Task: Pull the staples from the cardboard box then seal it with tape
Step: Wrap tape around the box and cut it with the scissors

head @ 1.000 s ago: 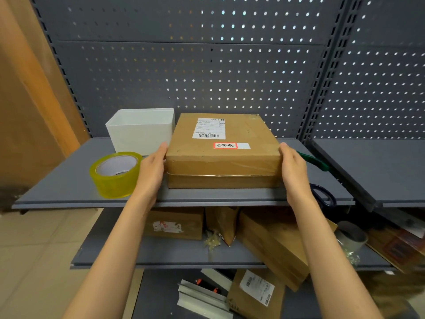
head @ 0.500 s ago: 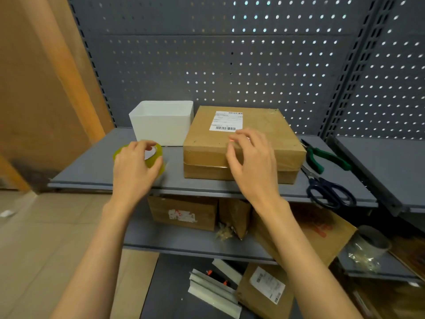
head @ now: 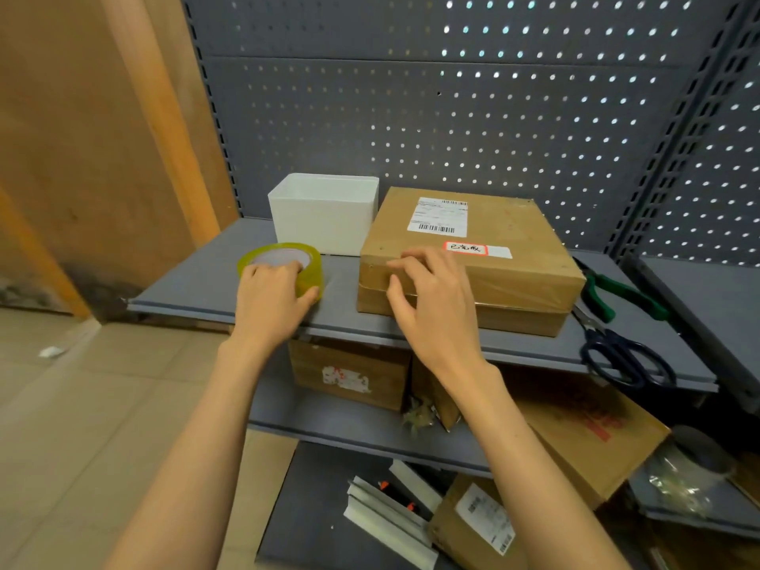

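Head view: flat square cardboard box (head: 473, 257), glossy film at its front, on grey metal shelf (head: 197, 281). Left hand (head: 271, 298) gripping round yellowish tape roll (head: 281, 267); right hand (head: 427, 306), fingers curled, touching box's front-left edge.

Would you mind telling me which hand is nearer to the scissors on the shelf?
The right. The right hand hovers at the cardboard box's front left edge, with the box between it and the scissors. The left hand grips the tape roll, farther left.

White bin (head: 325, 211), scissors (head: 625, 355) on shelf (head: 197, 281)
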### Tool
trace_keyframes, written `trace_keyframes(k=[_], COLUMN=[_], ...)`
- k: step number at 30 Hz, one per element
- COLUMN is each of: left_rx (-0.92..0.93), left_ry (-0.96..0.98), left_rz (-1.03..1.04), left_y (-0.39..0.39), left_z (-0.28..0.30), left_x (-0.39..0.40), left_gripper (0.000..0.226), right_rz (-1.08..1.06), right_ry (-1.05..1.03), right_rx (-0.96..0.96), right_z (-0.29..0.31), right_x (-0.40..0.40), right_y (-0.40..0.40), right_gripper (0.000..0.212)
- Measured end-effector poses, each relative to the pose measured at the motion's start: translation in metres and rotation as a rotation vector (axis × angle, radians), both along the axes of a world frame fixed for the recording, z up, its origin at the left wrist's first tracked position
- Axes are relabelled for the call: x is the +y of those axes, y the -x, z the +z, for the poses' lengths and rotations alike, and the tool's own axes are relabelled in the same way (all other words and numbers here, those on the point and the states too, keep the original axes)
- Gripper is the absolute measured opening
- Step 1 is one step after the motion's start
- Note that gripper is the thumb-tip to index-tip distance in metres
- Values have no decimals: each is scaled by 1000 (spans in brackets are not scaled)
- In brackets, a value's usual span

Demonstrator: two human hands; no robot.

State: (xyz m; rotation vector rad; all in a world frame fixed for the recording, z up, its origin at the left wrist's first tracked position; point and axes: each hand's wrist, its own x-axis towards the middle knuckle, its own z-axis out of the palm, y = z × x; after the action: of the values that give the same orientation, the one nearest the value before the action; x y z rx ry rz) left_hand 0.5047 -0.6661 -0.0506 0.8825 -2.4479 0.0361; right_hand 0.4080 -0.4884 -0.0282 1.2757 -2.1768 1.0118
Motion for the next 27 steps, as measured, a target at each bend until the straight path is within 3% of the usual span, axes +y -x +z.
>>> trace_keyframes(k=[7,12,21,27], left_rx=[570,813,853,800], left_ry=[-370,-519,-818,-846], left_rz=[-72,-235,-381,-437], left_y=[-14,-28,-41,-40], left_z=[25,47,45,44], left_x=[7,35,79,85], left_gripper=[36,19,12,12], right_rz=[99,294,501,517], right_ry=[79,238,337,216], right_rx=[-105,-327,-525,-621], right_z=[10,28,50,48], right_x=[-3,-1,3,0], right_y=[-1,-11,-24,-20], right_gripper=[18,15,16,32])
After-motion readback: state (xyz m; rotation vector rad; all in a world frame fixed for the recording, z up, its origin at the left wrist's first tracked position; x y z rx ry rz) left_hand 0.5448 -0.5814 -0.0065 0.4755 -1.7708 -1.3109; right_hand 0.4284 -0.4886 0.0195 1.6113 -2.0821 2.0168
